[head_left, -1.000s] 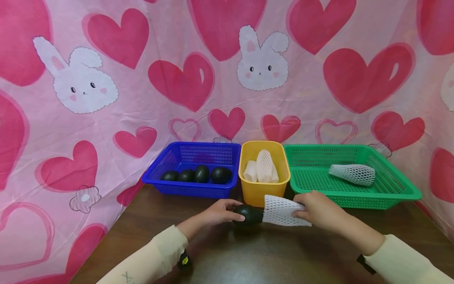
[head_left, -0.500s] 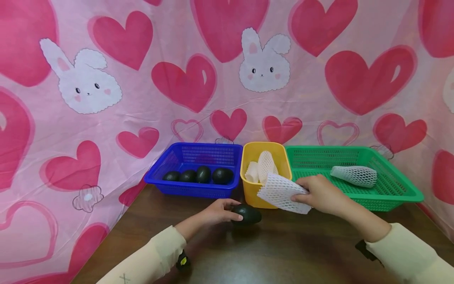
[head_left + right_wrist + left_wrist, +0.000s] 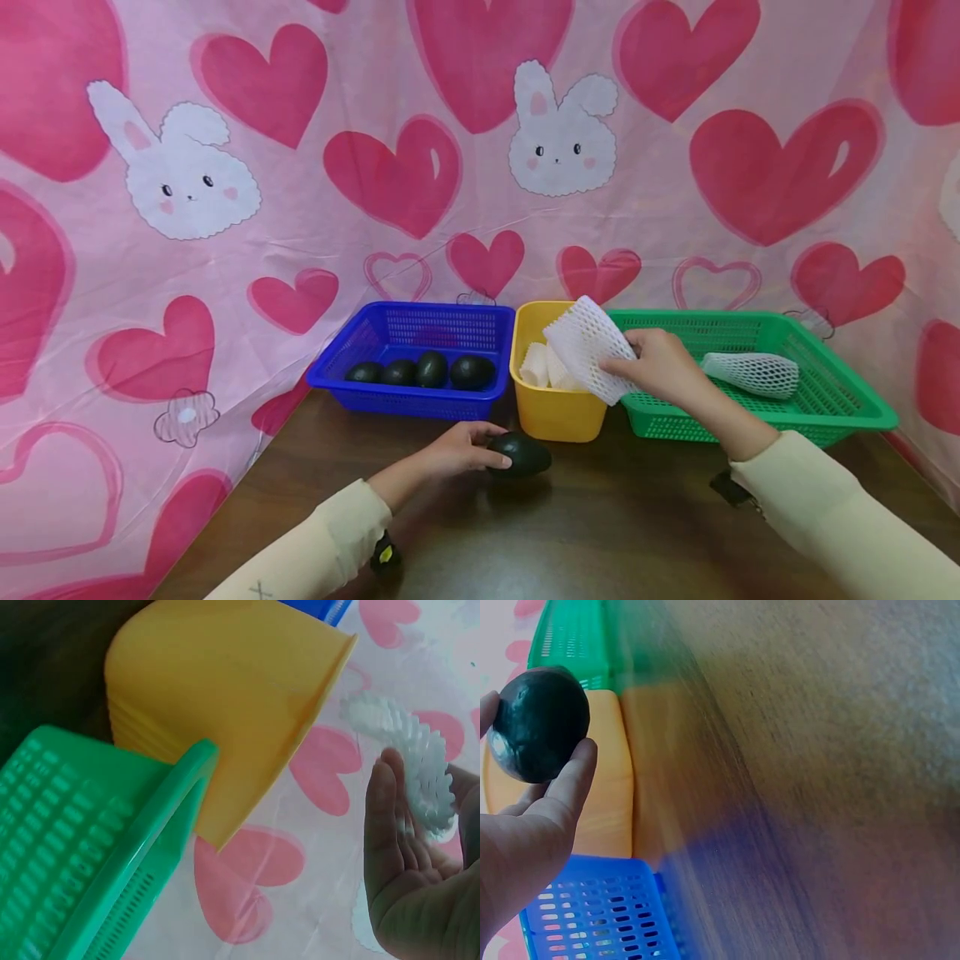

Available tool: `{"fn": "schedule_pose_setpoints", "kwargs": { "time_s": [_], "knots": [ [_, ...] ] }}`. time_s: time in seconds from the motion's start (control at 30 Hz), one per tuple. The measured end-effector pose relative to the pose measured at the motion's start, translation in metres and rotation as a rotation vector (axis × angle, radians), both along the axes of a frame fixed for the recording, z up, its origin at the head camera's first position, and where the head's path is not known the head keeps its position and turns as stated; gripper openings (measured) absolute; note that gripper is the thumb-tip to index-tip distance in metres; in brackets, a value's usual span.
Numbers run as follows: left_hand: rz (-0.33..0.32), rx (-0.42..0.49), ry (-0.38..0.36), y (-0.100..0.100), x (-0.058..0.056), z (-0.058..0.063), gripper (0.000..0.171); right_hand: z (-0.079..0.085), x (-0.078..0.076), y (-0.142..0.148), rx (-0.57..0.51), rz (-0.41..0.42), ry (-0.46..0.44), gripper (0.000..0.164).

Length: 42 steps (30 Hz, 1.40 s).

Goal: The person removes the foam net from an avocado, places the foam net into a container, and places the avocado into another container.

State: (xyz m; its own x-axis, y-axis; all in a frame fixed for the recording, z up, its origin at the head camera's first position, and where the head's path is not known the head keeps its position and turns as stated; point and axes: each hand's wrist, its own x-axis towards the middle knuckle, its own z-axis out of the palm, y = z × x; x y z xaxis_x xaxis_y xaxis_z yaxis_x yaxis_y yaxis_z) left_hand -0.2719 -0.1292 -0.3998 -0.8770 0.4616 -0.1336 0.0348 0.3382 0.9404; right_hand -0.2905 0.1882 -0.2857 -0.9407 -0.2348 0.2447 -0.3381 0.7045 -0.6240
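My left hand point(image 3: 459, 450) holds a dark green avocado point(image 3: 521, 455) by its left end, thumb on the near side, low over the table in front of the yellow bin point(image 3: 558, 421). In the left wrist view the avocado point(image 3: 541, 724) sits between thumb and fingers. My right hand point(image 3: 660, 364) pinches a white foam net sleeve point(image 3: 588, 346) above the yellow bin, with the sleeve tilted up to the left. The right wrist view shows the sleeve's ruffled mouth point(image 3: 431, 769) beside the fingers. More foam sleeves point(image 3: 534, 365) lie in the bin, partly hidden behind the held one.
A blue basket point(image 3: 412, 404) with several avocados point(image 3: 472, 372) stands left of the yellow bin. To the right, a green basket point(image 3: 832, 417) holds a net-wrapped avocado point(image 3: 753, 374). A pink heart-print cloth point(image 3: 420, 75) hangs behind the brown table point(image 3: 570, 533).
The right hand has pulled the foam sleeve off the avocado's tip, then raised it up over the yellow bin. The left hand keeps its hold on the avocado, nearly still.
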Motion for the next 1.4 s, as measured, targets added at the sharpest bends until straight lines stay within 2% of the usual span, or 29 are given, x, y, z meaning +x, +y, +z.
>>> {"fn": "schedule_pose_setpoints", "kwargs": {
  "time_s": [0.23,0.37,0.53,0.73,1.03,1.4],
  "knots": [
    [0.005,0.000,-0.019,-0.001,0.001,0.000,0.049,0.003,-0.023,-0.022,-0.063,-0.154,-0.046,0.051],
    [0.004,0.001,-0.021,0.000,0.001,0.002,0.048,0.000,-0.034,-0.033,-0.078,-0.208,-0.062,0.052],
    [0.001,-0.009,-0.021,-0.001,0.000,0.001,0.049,-0.006,-0.049,-0.044,-0.135,-0.211,-0.082,0.052],
    [0.005,-0.018,-0.010,0.000,0.001,0.000,0.049,-0.013,-0.066,-0.055,-0.299,-0.210,-0.231,0.048],
    [0.003,-0.029,-0.009,-0.001,0.000,-0.001,0.047,-0.022,-0.084,-0.069,-0.422,-0.278,-0.368,0.052],
    [0.004,-0.016,-0.006,0.001,0.001,-0.001,0.048,-0.033,-0.099,-0.087,-0.391,-0.395,-0.440,0.051]
  ]
}}
